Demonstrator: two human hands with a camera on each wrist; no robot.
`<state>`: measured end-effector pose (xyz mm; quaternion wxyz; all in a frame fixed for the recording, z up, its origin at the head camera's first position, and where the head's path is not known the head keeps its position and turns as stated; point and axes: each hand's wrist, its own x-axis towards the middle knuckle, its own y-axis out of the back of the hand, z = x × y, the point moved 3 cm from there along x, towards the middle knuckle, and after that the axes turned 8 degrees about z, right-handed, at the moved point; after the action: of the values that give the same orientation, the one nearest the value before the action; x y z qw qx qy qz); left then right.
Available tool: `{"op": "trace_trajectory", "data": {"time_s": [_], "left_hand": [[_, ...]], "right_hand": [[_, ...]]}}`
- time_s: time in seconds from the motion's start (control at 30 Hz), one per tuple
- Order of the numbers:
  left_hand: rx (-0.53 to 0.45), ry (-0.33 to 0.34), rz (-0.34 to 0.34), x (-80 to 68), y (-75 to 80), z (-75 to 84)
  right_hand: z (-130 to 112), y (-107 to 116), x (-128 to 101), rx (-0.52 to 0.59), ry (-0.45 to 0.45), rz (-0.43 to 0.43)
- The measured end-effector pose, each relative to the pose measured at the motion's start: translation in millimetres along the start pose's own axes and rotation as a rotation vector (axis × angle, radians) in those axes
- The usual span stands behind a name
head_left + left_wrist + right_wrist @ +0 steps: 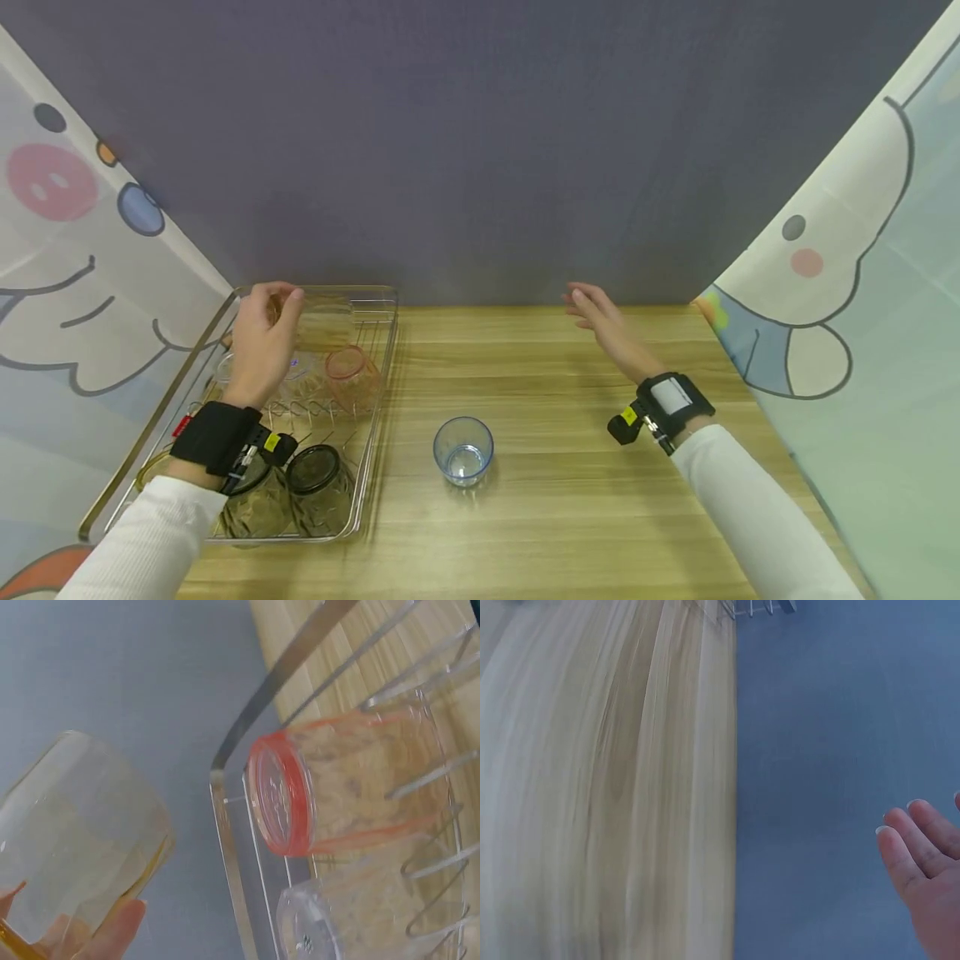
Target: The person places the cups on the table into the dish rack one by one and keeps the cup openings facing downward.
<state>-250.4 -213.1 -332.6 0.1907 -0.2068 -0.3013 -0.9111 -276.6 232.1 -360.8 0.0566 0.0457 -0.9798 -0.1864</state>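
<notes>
My left hand [262, 337] is over the back of the wire rack [384, 300]. It grips a clear, amber-tinted glass cup [82, 832], which lies tilted sideways, its fingers at the amber-edged end. In the left wrist view a red-rimmed clear cup [289, 795] and a colourless clear cup [315, 922] stand in the rack nearby. Over the right part of the table, my right hand [603, 321] holds nothing, its fingers loosely extended. A blue-rimmed clear tumbler [463, 452] stands upright on the table between the two hands.
Two dark-tinted glasses [321, 492] sit at the front of the rack, under the left forearm. The wooden table [540, 517] meets a grey back panel [480, 167]. Cartoon-printed sheets [900, 333] close off both sides.
</notes>
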Motion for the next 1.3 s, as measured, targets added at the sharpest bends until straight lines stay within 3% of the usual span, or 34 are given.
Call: {"op": "trace_trajectory", "data": {"time_s": [0.17,0.47,0.7,0.97,1.13,1.3], "left_hand": [[0.061,-0.018,0.011,7.6,-2.3,-2.0],[0.118,0.064,0.040,28.1,-7.9,-11.0],[0.126,0.076,0.068,38.6,-22.9,-21.9],[0.170,0.103,-0.006,37.9,-49.0,-23.2],[0.205,0.084,-0.059,35.5,-61.4,-22.9],[0.246,0.058,-0.071,31.8,-70.7,-22.2]], "right_hand": [[-15,-23,15,-0.021,0.005,-0.043],[-43,-63,38,-0.104,0.030,-0.057],[-57,-102,50,-0.132,0.053,-0.107],[-63,-137,53,-0.158,0.058,-0.181],[-66,-150,54,-0.143,0.033,-0.199],[-67,-161,54,-0.129,0.024,-0.218]]}}
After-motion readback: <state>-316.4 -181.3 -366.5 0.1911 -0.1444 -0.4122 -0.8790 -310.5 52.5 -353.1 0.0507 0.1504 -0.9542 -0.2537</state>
